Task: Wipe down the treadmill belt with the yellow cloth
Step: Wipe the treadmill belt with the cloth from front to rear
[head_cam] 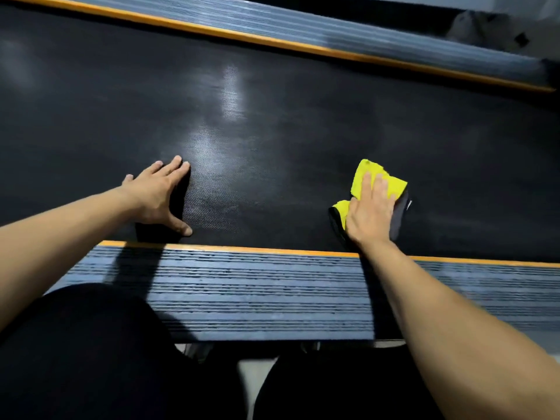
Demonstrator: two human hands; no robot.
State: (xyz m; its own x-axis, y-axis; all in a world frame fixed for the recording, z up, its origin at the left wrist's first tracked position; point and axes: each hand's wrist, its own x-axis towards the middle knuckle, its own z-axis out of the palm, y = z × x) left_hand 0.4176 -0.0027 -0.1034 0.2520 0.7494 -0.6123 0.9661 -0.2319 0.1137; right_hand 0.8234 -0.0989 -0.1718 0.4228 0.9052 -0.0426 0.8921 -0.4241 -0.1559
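At the upper right corner of the view, a pale grey blurred shape is seen beyond the far rail, and what it is cannot be made out. The wide black textured treadmill belt is cut off at the left and right edges, so its full length is not shown. Two pale reflections of light are seen on the middle of the belt. Along its far side a ribbed blue-grey far side rail with an orange stripe is smeared by blur. Along its near side a ribbed blue-grey near side rail with an orange edge is crossed by both forearms. At the bottom, dark trousers over two knees are shown, with a small strip of pale floor between them; what lies under the rail there is too dark to tell. No container is shown.

The left hand is laid flat on the belt, palm down, with the fingers spread wide and the thumb pointed toward the near rail; nothing is held by it. The right hand is pressed flat on a folded yellow microfibre cloth with a grey underside and black trim. The cloth is lying on the belt, near the near rail and well apart from the left hand. The fingers are stretched over the cloth, not curled around it, and part of the cloth is hidden under the palm.
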